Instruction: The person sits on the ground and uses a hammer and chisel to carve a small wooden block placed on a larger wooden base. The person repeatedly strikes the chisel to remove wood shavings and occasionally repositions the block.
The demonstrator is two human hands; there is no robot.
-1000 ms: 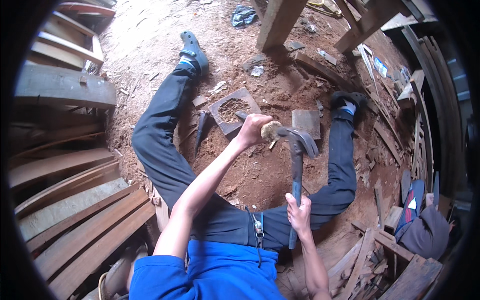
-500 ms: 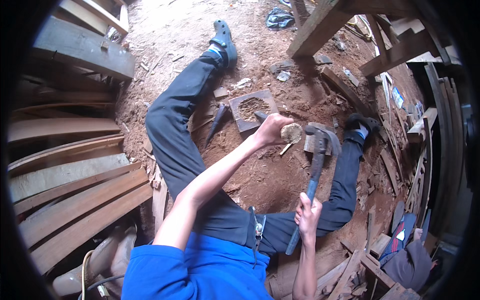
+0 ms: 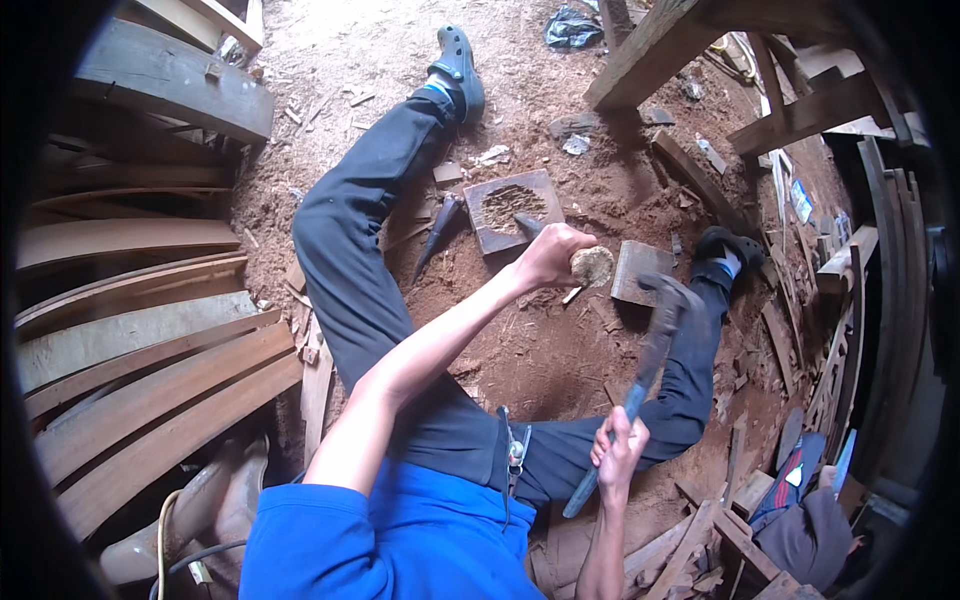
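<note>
Above the frame's centre I see the left hand (image 3: 550, 256) wrapped round a pale-butted dark chisel (image 3: 592, 267), slanting upper-left toward a hollowed brown wooden block (image 3: 508, 206); the right hand (image 3: 620, 448) clasps a blue-handled hammer (image 3: 651, 360), its head apart, lower right of the butt.

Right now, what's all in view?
Hammer: one, blue and dark, in right hand.
Chisel-like tool: one, dark, pale end, in left hand.
Hollowed block: one, brown, between legs.
Pointed tool: one, dark, left of that block.
Plain block: one, brown, right of left hand.
Boards: several, mostly brown, left.
Timber frame: one, brown, upper right.
Plastic bag: one, dark, top.
Wood scraps: many, brown, right.
Clothing: count unclear, grey and blue, lower right.
Clogs: two, grey, at leg ends.
Shirt: one, blue, bottom.
Legs: two, dark-trousered, spread.
Hands: two, bare, centre, lower centre.
</note>
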